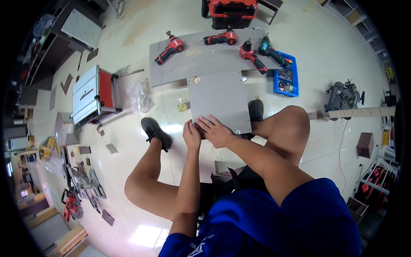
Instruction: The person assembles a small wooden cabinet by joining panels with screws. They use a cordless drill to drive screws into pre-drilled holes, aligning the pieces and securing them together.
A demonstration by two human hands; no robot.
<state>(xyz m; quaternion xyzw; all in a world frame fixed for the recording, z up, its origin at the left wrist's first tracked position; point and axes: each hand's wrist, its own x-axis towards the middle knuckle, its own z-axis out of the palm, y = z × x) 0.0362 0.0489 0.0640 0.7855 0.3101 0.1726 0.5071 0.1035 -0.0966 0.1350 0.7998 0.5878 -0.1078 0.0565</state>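
A square grey panel (219, 96) lies in front of me, its far edge against a long grey board. My right hand (216, 132) rests on its near left part, fingers stretched out over the surface. Just beside it, my left hand (192, 135) is closed at the panel's near left corner. A dark brown edge (201, 132) shows between the two hands; what my left fingers grip is hidden. A small round yellowish spot (197, 79) shows at the panel's far left corner.
Several drills, including a red one (170, 50) and a teal one (267, 48), lie on the long board (171, 70). A blue tray (293, 91) of small hardware stands right. Left are a plastic bag (139, 97) and table saw (87, 92). A red toolbox (234, 9) stands beyond.
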